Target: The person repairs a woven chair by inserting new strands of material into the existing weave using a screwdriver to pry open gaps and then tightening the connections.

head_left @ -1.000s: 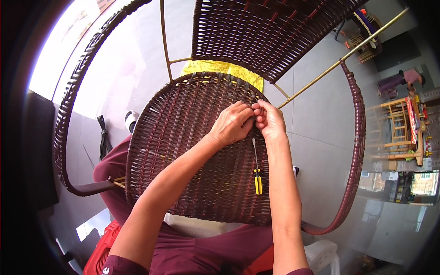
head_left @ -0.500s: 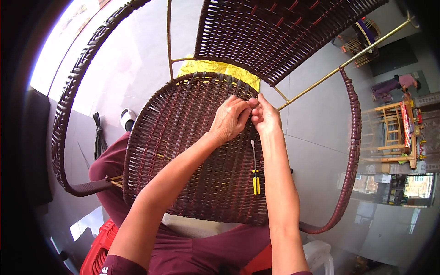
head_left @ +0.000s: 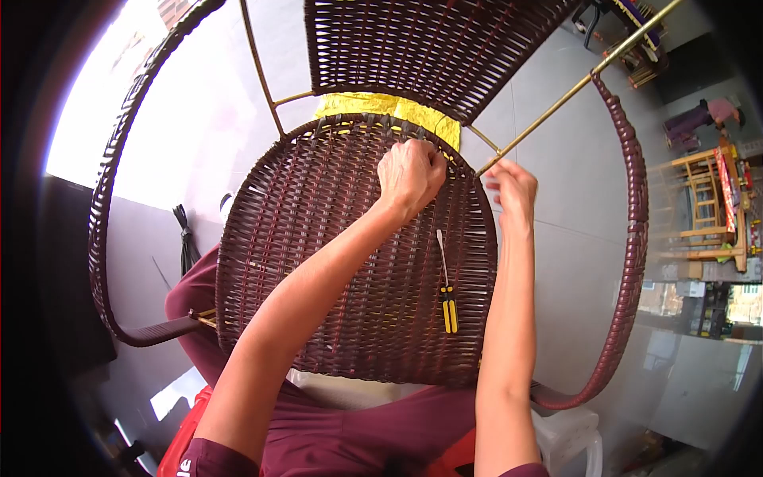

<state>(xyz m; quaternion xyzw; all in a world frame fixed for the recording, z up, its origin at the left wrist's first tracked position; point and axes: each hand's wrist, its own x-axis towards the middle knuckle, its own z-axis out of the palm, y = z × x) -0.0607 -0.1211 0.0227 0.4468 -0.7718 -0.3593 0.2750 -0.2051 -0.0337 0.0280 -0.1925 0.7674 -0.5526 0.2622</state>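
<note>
A dark brown woven chair seat lies across my lap, its far end rounded. My left hand is closed in a fist on the weave near the seat's far right. What it grips, if anything, is hidden under the fingers. Just beyond the right rim, beside the brass-coloured frame tube, my right hand is held with bent fingers drawn together and slightly blurred. Anything thin in its fingers is too small to see. A screwdriver with a yellow and black handle rests on the seat between my forearms.
The woven backrest rises at the far side, with yellow sheeting behind the seat. Wrapped armrests curve out on both sides. A dark bundle of strands lies at left. Wooden furniture and another person are far right.
My right hand has pulled away from the left, outward past the right rim. The left hand has closed further and stays on the weave. The chair has shifted slightly in view.
</note>
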